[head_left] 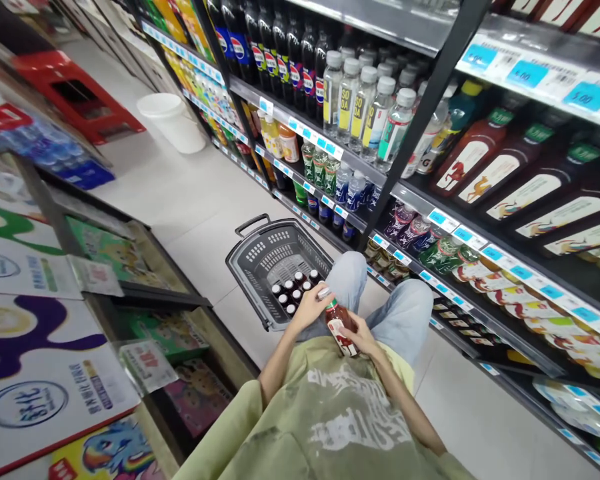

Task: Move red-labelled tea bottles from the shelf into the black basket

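My right hand (361, 335) is wrapped round the lower body of a bottle of dark red drink (336, 320), held tilted close to my lap. It has a white label with a red figure and a green band at the neck. My left hand (311, 308) closes at the bottle's top, where a small greyish-white piece, apparently its cap, shows by the fingertips. Just beyond my left hand, a grey plastic shopping basket (245, 263) stands on the floor. Several dark bottles with white caps (293, 293) are grouped upright at its near end.
Drink shelves (430, 260) run along the right, with large dark red bottles (525, 180) and soda bottles (367, 100). At left are a display rack with cartons (45, 373). A white bucket (173, 123) and a red stool (75, 93) stand on the floor farther back.
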